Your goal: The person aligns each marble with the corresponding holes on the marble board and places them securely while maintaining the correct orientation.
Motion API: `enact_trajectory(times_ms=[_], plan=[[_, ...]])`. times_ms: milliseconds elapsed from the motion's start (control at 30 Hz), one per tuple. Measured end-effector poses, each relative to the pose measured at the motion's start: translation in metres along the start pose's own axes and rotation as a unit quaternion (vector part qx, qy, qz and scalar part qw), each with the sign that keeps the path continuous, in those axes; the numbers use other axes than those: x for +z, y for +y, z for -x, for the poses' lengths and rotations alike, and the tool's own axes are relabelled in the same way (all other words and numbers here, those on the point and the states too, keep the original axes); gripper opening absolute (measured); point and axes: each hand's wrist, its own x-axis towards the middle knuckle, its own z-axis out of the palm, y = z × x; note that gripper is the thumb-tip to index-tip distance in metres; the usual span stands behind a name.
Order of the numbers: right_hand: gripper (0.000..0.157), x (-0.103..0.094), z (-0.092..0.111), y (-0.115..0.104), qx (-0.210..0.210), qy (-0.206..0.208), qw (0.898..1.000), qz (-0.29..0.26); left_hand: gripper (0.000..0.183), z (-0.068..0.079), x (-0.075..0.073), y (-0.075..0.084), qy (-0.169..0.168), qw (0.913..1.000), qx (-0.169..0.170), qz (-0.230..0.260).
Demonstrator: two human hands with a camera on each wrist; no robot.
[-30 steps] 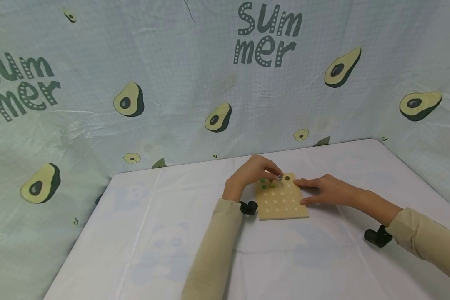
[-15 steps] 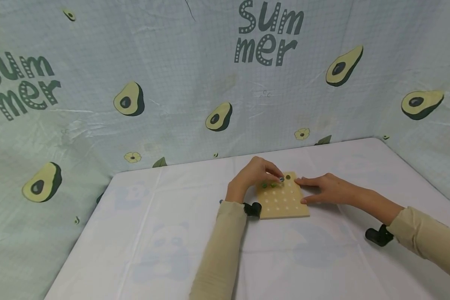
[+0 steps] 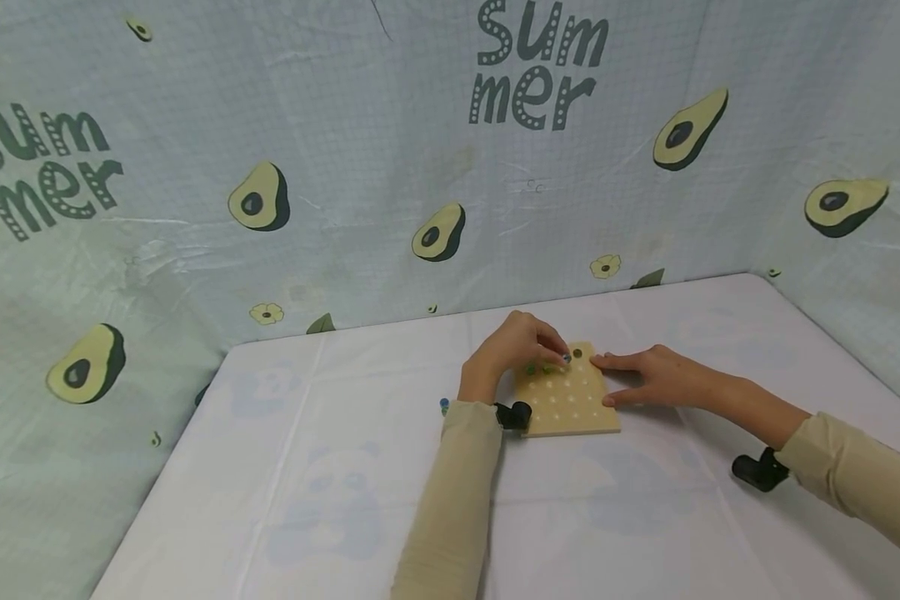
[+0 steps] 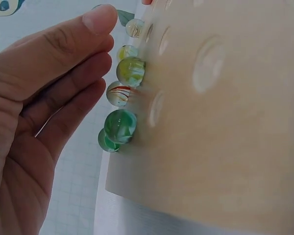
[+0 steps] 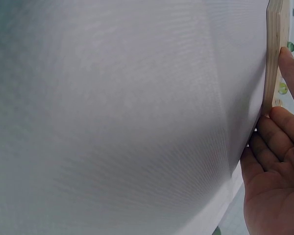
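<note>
1. From my remote seat, the head view showed me the left hand [image 3: 514,345] over the far part of the wooden board [image 3: 562,404], its thumb and fingertips pinching a small bluish marble [image 3: 567,358].
2. In the left wrist view that marble was mostly hidden by the thumb, so I could not tell whether it touched the board.
3. The right hand [image 3: 663,379] had its thumb and fingers spread apart, their tips touching the board's right edge.
4. The board lay flat on the white table cover [image 3: 390,367], rows of shallow hollows across its face.
5. My left wrist view picked out marbles near one edge of it: a large-looking green marble [image 4: 120,126] with a second green marble [image 4: 107,142] partly behind, then a red-striped marble [image 4: 117,94], a yellow-green marble [image 4: 131,72], a yellow marble [image 4: 126,52] and a clear marble [image 4: 134,28].
6. In the head view I saw a dark marble [image 3: 577,353] near the board's far right corner.
7. A blue marble [image 3: 444,402] and a greenish one just beside it sat on the cover, next to the left sleeve [image 3: 446,500].
8. Behind the table hung a pale backdrop [image 3: 345,100] with avocado prints [image 3: 259,197].
</note>
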Motion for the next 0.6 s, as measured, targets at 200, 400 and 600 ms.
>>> enact_trajectory(times_ms=[200,400,600], plan=[[0.08,0.0003,-0.0002,0.0026,0.0,0.002,1.0,-0.002,0.013,-0.0003,0.0011,-0.0009,-0.004,0.9997,-0.023,-0.012],[0.079,-0.0001,0.0002,0.0025,-0.002,0.003,1.0,-0.005,0.013,-0.0017,0.0021,-0.0039,-0.006,0.9997,-0.011,-0.023],[0.08,0.0004,0.0005,0.0023,-0.006,0.004,1.0,-0.007,0.014,-0.0032,0.0024,-0.0033,-0.015,0.999,0.013,-0.041]])
